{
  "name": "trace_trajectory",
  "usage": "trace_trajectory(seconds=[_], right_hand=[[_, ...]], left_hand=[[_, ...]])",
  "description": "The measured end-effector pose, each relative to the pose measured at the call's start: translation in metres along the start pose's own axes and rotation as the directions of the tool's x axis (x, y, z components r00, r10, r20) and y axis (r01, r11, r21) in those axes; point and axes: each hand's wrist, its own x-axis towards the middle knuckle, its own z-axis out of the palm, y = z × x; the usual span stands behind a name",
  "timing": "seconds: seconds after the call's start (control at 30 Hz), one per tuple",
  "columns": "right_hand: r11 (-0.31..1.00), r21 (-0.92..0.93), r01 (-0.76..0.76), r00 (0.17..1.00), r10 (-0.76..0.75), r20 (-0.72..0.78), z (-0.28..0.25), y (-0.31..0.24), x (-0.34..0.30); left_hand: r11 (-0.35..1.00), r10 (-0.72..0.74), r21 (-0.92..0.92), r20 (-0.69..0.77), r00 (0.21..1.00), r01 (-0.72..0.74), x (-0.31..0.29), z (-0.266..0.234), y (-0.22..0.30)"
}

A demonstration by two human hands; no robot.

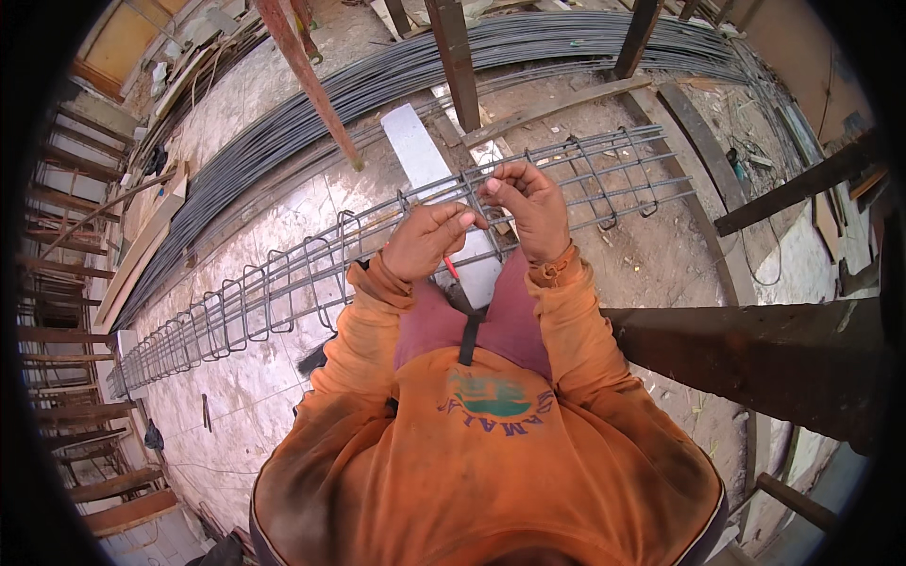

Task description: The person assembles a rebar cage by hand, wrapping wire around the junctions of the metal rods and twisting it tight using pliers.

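A long rebar cage (326,259) with square stirrups runs from the far left to the right in front of me. Over its bars, my left hand (427,241) is closed with thumb and fingers pinched together. My right hand (533,212) is pinched the same way close beside it, next to a stirrup (483,226). Whatever lies between the fingertips is too small to make out. A red handle (451,268) shows just under my left hand; the rest of that tool is hidden. Beneath the cage lies a pale board (415,146).
A thick bundle of loose steel rods (368,85) curves along the far side. Wooden props (453,61) stand beyond the cage, and a dark beam (755,354) juts in at right. Timber planks (703,141) lie at the far right. A small dark tool (207,412) rests on the floor at left.
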Motion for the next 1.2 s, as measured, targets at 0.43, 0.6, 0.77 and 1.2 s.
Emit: trace_trajectory(seconds=[0.43, 0.6, 0.77, 1.2], right_hand=[[0.968, 0.250, -0.036, 0.992, 0.004, 0.128, -0.011, -0.002, 0.006], [0.999, -0.028, -0.047, 0.993, 0.050, 0.108, -0.016, -0.001, 0.017], [0.832, -0.375, 0.409, 0.895, -0.446, -0.015, 0.025, 0.012, 0.010], [0.923, 0.218, 0.316, 0.949, -0.305, -0.084, -0.076, 0.027, 0.052]], left_hand=[[0.956, 0.029, -0.291, -0.066, 0.997, -0.047, 0.007, 0.000, 0.011], [0.978, 0.092, -0.170, -0.154, 0.984, -0.118, 0.014, -0.001, 0.016], [0.980, 0.103, -0.142, -0.224, 0.969, -0.137, -0.012, -0.018, 0.012], [0.911, 0.348, 0.332, -0.296, 0.889, -0.245, -0.023, -0.003, -0.014]])
